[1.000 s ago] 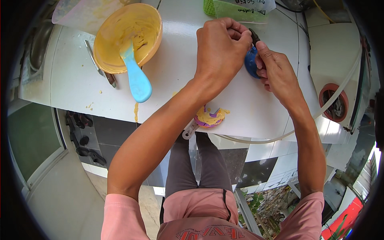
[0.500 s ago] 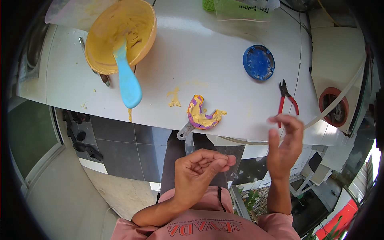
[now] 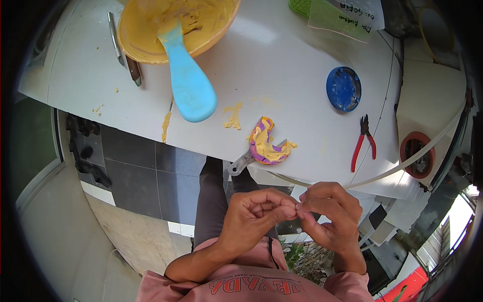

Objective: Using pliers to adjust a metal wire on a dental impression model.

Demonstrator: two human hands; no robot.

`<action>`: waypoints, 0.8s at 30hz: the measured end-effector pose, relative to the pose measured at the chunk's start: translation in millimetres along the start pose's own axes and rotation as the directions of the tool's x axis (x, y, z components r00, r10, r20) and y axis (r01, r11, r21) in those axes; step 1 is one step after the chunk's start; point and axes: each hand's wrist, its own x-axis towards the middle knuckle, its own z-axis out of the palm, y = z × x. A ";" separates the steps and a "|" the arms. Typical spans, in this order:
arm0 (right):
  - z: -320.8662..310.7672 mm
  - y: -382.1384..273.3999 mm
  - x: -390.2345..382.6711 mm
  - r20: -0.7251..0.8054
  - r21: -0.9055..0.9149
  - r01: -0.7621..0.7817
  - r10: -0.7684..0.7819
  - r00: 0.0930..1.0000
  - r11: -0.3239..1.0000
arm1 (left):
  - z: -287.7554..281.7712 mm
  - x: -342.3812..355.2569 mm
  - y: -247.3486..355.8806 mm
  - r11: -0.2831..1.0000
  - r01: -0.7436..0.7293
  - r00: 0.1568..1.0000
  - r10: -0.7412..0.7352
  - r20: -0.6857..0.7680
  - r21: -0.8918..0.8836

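Note:
My left hand (image 3: 259, 216) and my right hand (image 3: 332, 216) meet in front of my shirt, below the table's front edge. Both pinch with thumb and fingertips touching; whatever lies between them is too small to make out. Just beyond them, at the table edge, rests a dental impression tray (image 3: 271, 149) lined with purple material and coated in thick yellow paste. Its metal handle (image 3: 241, 164) juts out over the edge toward me. Neither hand touches it.
On the white table (image 3: 282, 65), an orange bowl (image 3: 224, 34) of yellow paste holds a blue-handled spatula (image 3: 191, 85). Left of it lie a silver tool (image 3: 115, 38) and a brown-handled knife (image 3: 134, 70). At right are a blue round lid (image 3: 344, 89), red-handled cutters (image 3: 363, 141) and a hose (image 3: 392, 168).
My right hand has come down and left from above the table edge, its spread fingers now pinching at my left fingertips. The left hand stays pinched. The whole view has shifted somewhat.

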 end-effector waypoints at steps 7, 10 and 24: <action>-1.2 5.7 13.7 0.090 -0.115 0.089 -0.079 0.993 0.989 | -5.3 7.5 -14.4 0.995 -0.031 0.999 0.033 0.022 -0.098; 4.6 16.0 18.0 -0.038 -0.105 0.064 -0.069 0.997 0.992 | -4.5 11.7 -28.2 0.994 -0.107 0.994 0.106 -0.025 -0.036; 30.8 50.0 31.7 -0.219 -0.270 0.056 -0.118 0.969 0.961 | 6.7 27.9 -81.0 0.900 -0.281 0.952 0.304 -0.017 0.333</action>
